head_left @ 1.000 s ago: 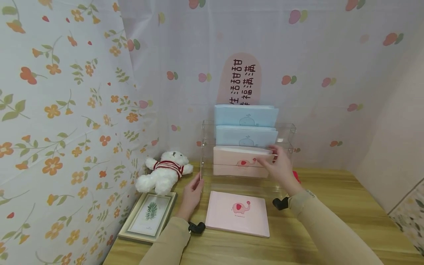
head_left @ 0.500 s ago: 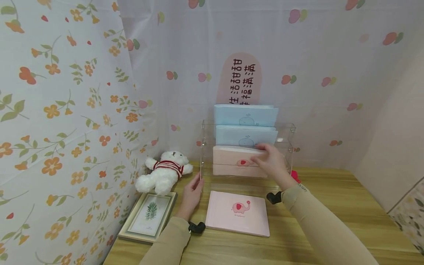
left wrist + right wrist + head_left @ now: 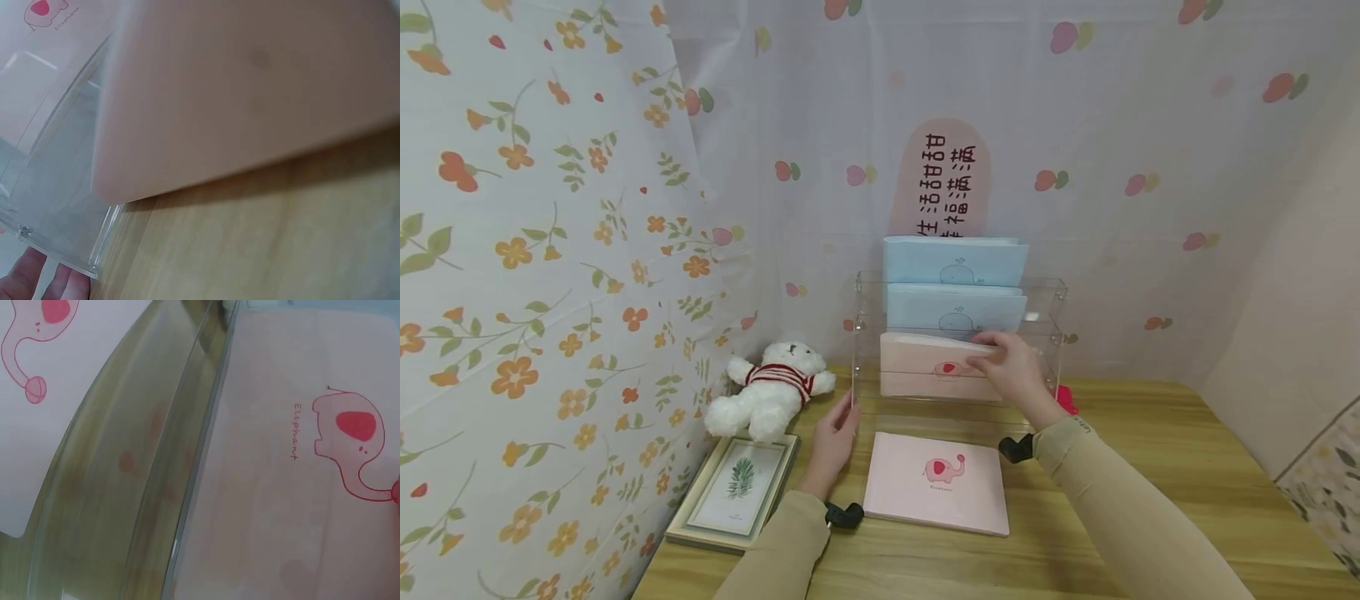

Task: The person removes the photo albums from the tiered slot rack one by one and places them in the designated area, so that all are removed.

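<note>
A clear acrylic rack [image 3: 868, 354] with stepped tiers stands on the table. My right hand [image 3: 1017, 375] pinches the top edge of a pink booklet [image 3: 917, 367] in its lowest tier, with the thumb in front of the cover. The booklet bears a red elephant and the word "Elephant". My left hand [image 3: 833, 440] touches the rack's left side; its fingers [image 3: 25, 272] show along the outer edge in the left wrist view. Another pink elephant booklet [image 3: 925, 500] lies flat in front of the rack. Two light-blue whale booklets, one upper [image 3: 917, 260] and one lower [image 3: 917, 308], stand in the tiers behind.
A white teddy bear [image 3: 771, 408] in a striped top lies left of the rack. Before it is a picture frame [image 3: 733, 492] with a leaf print. A small red item [image 3: 1066, 400] shows at the rack's right. Patterned curtains [image 3: 805, 233] enclose the wooden table [image 3: 1157, 467].
My right hand has shifted a little to the left along the pink booklet's top edge. The left hand stays at the rack's side.
</note>
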`<state>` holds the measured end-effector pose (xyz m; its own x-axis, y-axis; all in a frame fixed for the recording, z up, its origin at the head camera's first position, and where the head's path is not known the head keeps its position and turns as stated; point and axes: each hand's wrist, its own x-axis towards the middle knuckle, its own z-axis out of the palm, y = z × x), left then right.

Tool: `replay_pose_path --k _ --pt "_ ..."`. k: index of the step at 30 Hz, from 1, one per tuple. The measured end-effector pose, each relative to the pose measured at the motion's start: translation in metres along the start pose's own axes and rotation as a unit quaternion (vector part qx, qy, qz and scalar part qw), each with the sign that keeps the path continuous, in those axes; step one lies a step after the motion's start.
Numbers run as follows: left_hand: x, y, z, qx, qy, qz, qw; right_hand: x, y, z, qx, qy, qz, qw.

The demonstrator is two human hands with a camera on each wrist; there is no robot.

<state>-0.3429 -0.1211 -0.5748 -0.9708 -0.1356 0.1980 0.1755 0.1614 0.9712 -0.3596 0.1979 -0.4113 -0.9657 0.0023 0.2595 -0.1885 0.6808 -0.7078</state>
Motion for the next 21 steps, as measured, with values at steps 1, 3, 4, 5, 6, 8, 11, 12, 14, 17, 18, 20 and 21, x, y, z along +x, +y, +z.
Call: replay_pose_path --k 1,3,4,5,6,8,11,12,14,17,18,20,21 --pt "0.000 0.001 0.000 0.003 0.001 -0.001 1.0000 0.000 0.000 0.001 0.001 0.003 -0.005 1.0000" --pt "-0.001 0.003 0.000 0.003 0.002 -0.002 1.0000 -0.001 -0.001 0.002 0.003 0.010 -0.010 0.9999" --pt "-0.002 0.003 0.000 0.005 0.003 -0.003 1.0000 -0.001 -0.001 0.003 0.005 0.014 -0.012 0.9998" --pt "-0.002 0.004 0.000 0.007 0.004 -0.003 1.0000 -0.001 -0.001 0.003 0.008 0.018 -0.015 0.9997" --pt "-0.002 0.004 0.000 0.009 0.005 -0.005 0.9999 -0.001 -0.001 0.004 0.008 0.022 -0.019 0.9995" --pt "-0.003 0.005 0.000 0.008 0.004 -0.006 0.9999 -0.004 -0.002 0.006 0.010 0.031 -0.029 0.9990" --pt "-0.004 0.005 0.000 0.006 0.003 -0.008 0.9999 -0.007 -0.005 0.006 0.006 0.045 -0.054 0.9975" --pt "-0.004 0.005 0.001 0.005 0.003 -0.009 0.9999 -0.008 -0.007 0.006 0.003 0.050 -0.062 0.9968" --pt "-0.003 0.004 0.000 0.008 0.003 -0.005 1.0000 -0.010 -0.010 0.005 -0.005 0.062 -0.075 0.9953" --pt "-0.001 0.002 0.000 0.007 0.002 -0.002 1.0000 -0.012 -0.016 0.002 -0.013 0.079 -0.087 0.9930" --pt "-0.001 0.001 0.000 0.007 0.001 0.001 1.0000 -0.013 -0.017 0.001 -0.014 0.085 -0.089 0.9924" --pt "0.000 0.001 0.000 0.005 0.000 0.003 1.0000 -0.015 -0.021 -0.003 -0.010 0.095 -0.093 0.9911" --pt "0.000 0.000 0.000 0.005 0.000 0.004 1.0000 -0.016 -0.023 -0.004 -0.006 0.099 -0.095 0.9905"
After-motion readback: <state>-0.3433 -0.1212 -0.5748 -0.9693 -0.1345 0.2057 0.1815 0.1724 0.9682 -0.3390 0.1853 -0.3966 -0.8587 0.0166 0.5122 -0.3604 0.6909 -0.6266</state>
